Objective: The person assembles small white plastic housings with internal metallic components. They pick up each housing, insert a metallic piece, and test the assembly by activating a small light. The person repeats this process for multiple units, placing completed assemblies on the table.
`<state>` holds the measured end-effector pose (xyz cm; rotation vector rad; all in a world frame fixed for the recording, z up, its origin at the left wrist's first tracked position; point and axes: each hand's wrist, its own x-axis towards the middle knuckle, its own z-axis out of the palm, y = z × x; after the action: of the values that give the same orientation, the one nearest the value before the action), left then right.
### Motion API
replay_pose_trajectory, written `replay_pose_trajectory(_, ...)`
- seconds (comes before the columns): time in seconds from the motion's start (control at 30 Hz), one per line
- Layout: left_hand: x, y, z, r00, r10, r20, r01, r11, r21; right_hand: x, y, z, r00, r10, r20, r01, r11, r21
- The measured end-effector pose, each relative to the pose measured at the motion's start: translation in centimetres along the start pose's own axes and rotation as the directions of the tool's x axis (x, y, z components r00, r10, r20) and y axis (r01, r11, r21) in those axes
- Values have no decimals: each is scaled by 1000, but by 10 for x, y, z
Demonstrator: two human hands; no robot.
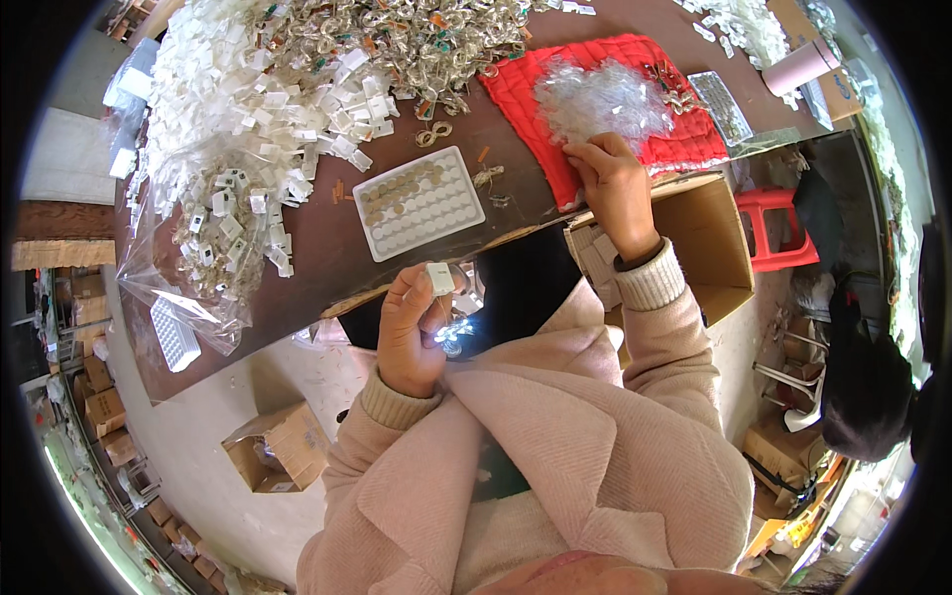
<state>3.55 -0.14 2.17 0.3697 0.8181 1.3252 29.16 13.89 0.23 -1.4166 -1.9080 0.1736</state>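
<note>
My left hand (410, 332) is close to my chest, its fingers closed around a small white square card (439, 278) and a shiny clear trinket (453, 334). My right hand (615, 183) reaches out to the red quilted cloth (605, 61) on the brown table (327, 258). Its fingertips rest at the near edge of a heap of small clear plastic bags (598, 99); whether they pinch one I cannot tell. A white tray with round pockets (417, 202), partly filled with small metal pieces, lies between the two hands.
A big heap of white cards (258, 89) and tangled metal trinkets (416, 40) covers the far table. A clear bag of carded pieces (213, 233) lies at left. An open cardboard box (694, 238), a red stool (778, 228) and another person (863, 387) are at right.
</note>
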Motion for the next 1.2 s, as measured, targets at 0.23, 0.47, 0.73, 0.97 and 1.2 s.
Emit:
replay_pose_trajectory(0.23, 0, 2, -1, 1000, -4, -7, 3, 999, -34, 15, -20, 0, 992, -88, -88, 98, 989, 115)
replay_pose_trajectory(0.47, -2, 4, -1, 999, 25, 22, -23, 998, -67, -23, -109, -12, 938, -335, 88, 241, 814, 529)
replay_pose_trajectory(0.73, -10, 10, 2, 987, 156, 35, -150, 981, -121, -22, -135, -3, 821, -563, 97, 448, 740, 502)
replay_pose_trajectory(0.97, -12, 15, -4, 978, 209, 1, -209, 977, -38, -27, -141, -5, 865, -480, 147, 361, 798, 482)
replay_pose_trajectory(1.2, -13, 11, -11, 983, 179, 31, -180, 983, 37, -33, -143, -8, 897, -391, 208, 233, 817, 527)
